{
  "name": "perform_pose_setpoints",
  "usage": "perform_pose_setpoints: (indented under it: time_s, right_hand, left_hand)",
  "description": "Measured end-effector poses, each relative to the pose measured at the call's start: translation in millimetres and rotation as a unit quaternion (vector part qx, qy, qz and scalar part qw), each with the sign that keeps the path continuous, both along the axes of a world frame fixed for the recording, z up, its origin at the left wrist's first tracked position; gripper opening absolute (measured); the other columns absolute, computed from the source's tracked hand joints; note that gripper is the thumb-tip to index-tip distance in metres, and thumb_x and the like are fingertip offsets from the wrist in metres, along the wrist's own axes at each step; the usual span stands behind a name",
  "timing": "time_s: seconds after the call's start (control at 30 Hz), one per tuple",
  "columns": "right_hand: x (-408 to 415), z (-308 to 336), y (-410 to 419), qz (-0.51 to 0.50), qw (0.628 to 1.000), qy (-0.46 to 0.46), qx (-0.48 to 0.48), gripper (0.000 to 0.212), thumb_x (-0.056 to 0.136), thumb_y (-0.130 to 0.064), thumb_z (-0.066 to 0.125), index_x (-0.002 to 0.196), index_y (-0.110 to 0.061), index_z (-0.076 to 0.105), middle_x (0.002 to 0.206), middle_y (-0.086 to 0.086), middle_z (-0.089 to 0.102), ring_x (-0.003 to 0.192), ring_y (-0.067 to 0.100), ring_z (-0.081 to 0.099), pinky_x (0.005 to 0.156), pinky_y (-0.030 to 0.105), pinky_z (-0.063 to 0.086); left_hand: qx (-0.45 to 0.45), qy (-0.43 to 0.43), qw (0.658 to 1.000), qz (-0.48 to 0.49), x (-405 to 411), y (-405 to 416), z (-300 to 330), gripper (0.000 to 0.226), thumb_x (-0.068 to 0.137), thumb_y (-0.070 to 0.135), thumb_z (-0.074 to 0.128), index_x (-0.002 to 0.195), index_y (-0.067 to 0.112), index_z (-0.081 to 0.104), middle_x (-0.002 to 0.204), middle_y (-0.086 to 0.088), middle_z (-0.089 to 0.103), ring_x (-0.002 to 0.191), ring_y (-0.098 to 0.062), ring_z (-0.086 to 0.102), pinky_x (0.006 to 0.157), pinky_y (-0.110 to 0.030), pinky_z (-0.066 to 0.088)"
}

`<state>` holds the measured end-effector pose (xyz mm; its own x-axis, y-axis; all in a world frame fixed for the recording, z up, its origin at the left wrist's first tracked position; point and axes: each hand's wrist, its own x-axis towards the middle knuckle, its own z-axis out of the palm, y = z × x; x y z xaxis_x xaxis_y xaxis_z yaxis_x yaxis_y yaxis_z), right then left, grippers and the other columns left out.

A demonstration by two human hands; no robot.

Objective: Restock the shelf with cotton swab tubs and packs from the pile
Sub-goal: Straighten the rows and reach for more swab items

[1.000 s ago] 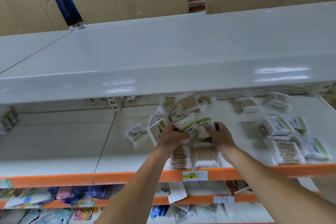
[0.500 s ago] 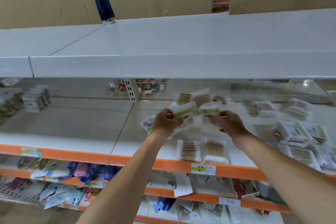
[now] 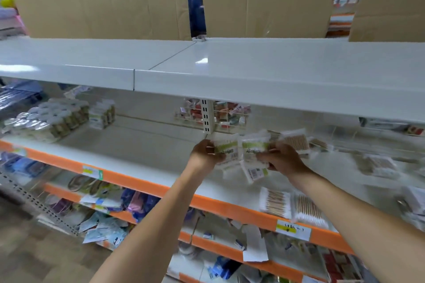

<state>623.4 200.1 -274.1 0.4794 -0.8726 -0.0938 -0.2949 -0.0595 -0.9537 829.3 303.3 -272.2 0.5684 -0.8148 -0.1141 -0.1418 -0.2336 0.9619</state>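
**shelfnoob:** ok so what's the setup from the head cam?

**aisle9:** Store aisle. A white metal shelf with an orange front edge [image 3: 147, 163] runs under both hands, and a second white shelf board [image 3: 253, 71] sits above them with brown cardboard sheets [image 3: 103, 0] standing behind it. Way off to the left of the left hand there's a block of round clear tubs with white lids [image 3: 53, 117], and next to it a small row of white boxes [image 3: 102, 111]. Lower orange-edged shelves under the arms are full of mixed packets, pretty blurry.

**shelfnoob:** and the swab stuff?

**aisle9:** Flat clear plastic packs with green-and-white labels [image 3: 239, 149], a bunch held up between the hands, above the shelf. One more of them [image 3: 255, 171] hangs just below the right hand, barcode showing. Two clear packs of wooden-stick swabs [image 3: 292, 204] lie at the shelf's front edge, below the right forearm. More packs are scattered to the right, smeared by motion.

**shelfnoob:** hands?

**aisle9:** Left hand [image 3: 204, 153] has fingers curled round the left side of the bunch, right hand [image 3: 281, 158] pinches the right side. Both gripping.
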Motion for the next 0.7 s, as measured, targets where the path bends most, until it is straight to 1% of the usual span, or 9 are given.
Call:
perform_pose_setpoints:
  time_s: [0.07, 0.17, 0.3, 0.37, 0.43, 0.47, 0.53, 0.6, 0.7]
  right_hand:
    - [20.7, -0.4, 5.7, 0.013, 1.0, 0.016, -0.002, 0.007, 0.082, -0.014, 0.077, 0.084, -0.016, 0.07, 0.073, -0.005, 0.073, 0.073, 0.015, 0.071, 0.061, 0.023, 0.057]
    - [51.4, -2.5, 14.7, 0.023, 0.999, 0.046, -0.006, 0.011, 0.081, -0.019, 0.078, 0.079, -0.018, 0.067, 0.067, -0.005, 0.068, 0.065, 0.015, 0.064, 0.062, 0.029, 0.054]
    - [93.5, -6.3, 29.6, 0.04, 0.998, 0.046, 0.003, 0.012, 0.081, -0.02, 0.078, 0.083, -0.02, 0.067, 0.074, -0.003, 0.07, 0.07, 0.013, 0.065, 0.06, 0.023, 0.055]
    - [115.2, -6.5, 38.1, 0.048, 0.997, 0.056, -0.007, 0.011, 0.081, -0.022, 0.078, 0.082, -0.022, 0.067, 0.067, -0.009, 0.07, 0.068, 0.013, 0.066, 0.056, 0.022, 0.053]
    - [135.5, -5.8, 47.1, 0.051, 0.997, 0.061, -0.017, 0.013, 0.08, -0.024, 0.079, 0.077, -0.024, 0.066, 0.056, -0.012, 0.067, 0.061, 0.011, 0.063, 0.049, 0.018, 0.047]
    - [145.4, -6.5, 51.2, 0.051, 0.997, 0.058, -0.017, 0.014, 0.08, -0.024, 0.079, 0.076, -0.024, 0.066, 0.056, -0.012, 0.066, 0.061, 0.011, 0.062, 0.05, 0.018, 0.046]
    - [163.5, -9.2, 58.7, 0.048, 0.998, 0.047, -0.012, 0.012, 0.078, -0.023, 0.08, 0.08, -0.022, 0.068, 0.065, -0.009, 0.068, 0.067, 0.015, 0.063, 0.058, 0.025, 0.047]
    - [181.1, -10.4, 66.7, 0.046, 0.998, 0.037, -0.006, 0.015, 0.077, -0.024, 0.081, 0.086, -0.024, 0.069, 0.078, -0.005, 0.071, 0.076, 0.016, 0.066, 0.066, 0.029, 0.05]
    - [205.6, -12.0, 76.5, 0.039, 0.999, 0.034, -0.008, 0.016, 0.077, -0.027, 0.081, 0.088, -0.025, 0.069, 0.085, -0.004, 0.072, 0.081, 0.016, 0.067, 0.071, 0.031, 0.052]
  left_hand:
    - [0.001, -0.007, 1.0, 0.013, 18.3, 12.6, -1.7, 0.032, 0.076, -0.006, 0.078, 0.099, 0.007, 0.06, 0.099, -0.009, 0.069, 0.097, -0.032, 0.068, 0.088, -0.048, 0.057]
    - [0.007, -0.022, 0.999, 0.034, 45.6, 30.6, -4.5, 0.03, 0.075, -0.002, 0.08, 0.091, 0.014, 0.06, 0.09, -0.003, 0.069, 0.089, -0.028, 0.068, 0.083, -0.046, 0.059]
    - [0.021, -0.041, 0.997, 0.058, 82.3, 54.8, -5.8, 0.031, 0.075, 0.005, 0.08, 0.098, 0.014, 0.061, 0.095, -0.006, 0.071, 0.088, -0.025, 0.068, 0.079, -0.042, 0.058]
    - [0.02, -0.048, 0.997, 0.063, 101.3, 65.9, -6.7, 0.03, 0.077, 0.005, 0.078, 0.101, 0.012, 0.06, 0.093, -0.004, 0.069, 0.086, -0.023, 0.067, 0.078, -0.039, 0.057]
    - [0.023, -0.044, 0.997, 0.061, 119.7, 77.1, -6.9, 0.029, 0.079, 0.005, 0.077, 0.1, 0.014, 0.06, 0.094, -0.002, 0.07, 0.086, -0.02, 0.067, 0.076, -0.035, 0.058]
    - [0.023, -0.038, 0.997, 0.06, 129.1, 82.8, -7.5, 0.028, 0.079, 0.006, 0.077, 0.099, 0.016, 0.06, 0.095, -0.001, 0.07, 0.087, -0.018, 0.068, 0.076, -0.034, 0.058]
    - [0.019, -0.031, 0.997, 0.062, 146.9, 92.8, -7.2, 0.028, 0.079, 0.006, 0.078, 0.095, 0.021, 0.061, 0.094, 0.003, 0.072, 0.086, -0.014, 0.069, 0.074, -0.031, 0.059]
    - [0.017, -0.035, 0.997, 0.066, 163.7, 101.4, -6.3, 0.027, 0.08, 0.007, 0.079, 0.093, 0.022, 0.061, 0.093, 0.004, 0.072, 0.087, -0.016, 0.069, 0.073, -0.03, 0.058]
    - [0.021, -0.045, 0.996, 0.074, 187.2, 111.3, -5.2, 0.025, 0.08, 0.007, 0.079, 0.095, 0.016, 0.061, 0.096, -0.004, 0.071, 0.089, -0.022, 0.069, 0.08, -0.039, 0.057]
